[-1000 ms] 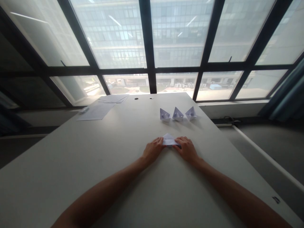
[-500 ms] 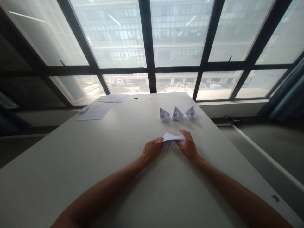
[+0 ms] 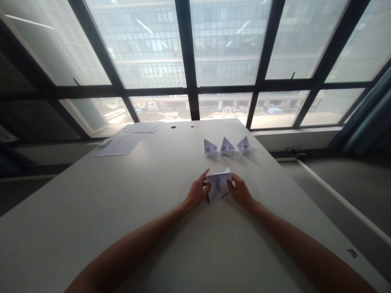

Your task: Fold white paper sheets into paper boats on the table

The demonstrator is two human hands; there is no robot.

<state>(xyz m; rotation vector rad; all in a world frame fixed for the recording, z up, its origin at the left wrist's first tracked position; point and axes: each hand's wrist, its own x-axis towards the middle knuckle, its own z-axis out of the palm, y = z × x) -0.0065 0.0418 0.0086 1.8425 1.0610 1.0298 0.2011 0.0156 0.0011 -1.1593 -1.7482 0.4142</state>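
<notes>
A folded white paper piece (image 3: 218, 185) is lifted a little off the grey table (image 3: 152, 203), held between both hands. My left hand (image 3: 197, 192) pinches its left edge, with one finger stretched up along it. My right hand (image 3: 240, 190) grips its right edge. Beyond them, three finished paper boats (image 3: 227, 146) stand in a row on the table.
Loose white sheets (image 3: 122, 143) lie at the table's far left corner, with more sheets (image 3: 143, 127) behind them. Two small round holes (image 3: 173, 127) sit near the far edge. Large dark-framed windows rise behind the table. The table's right edge drops to the floor.
The paper lay flat under both hands, then its right side was lifted. Now it is raised and opened into a square-like shape between both hands.
</notes>
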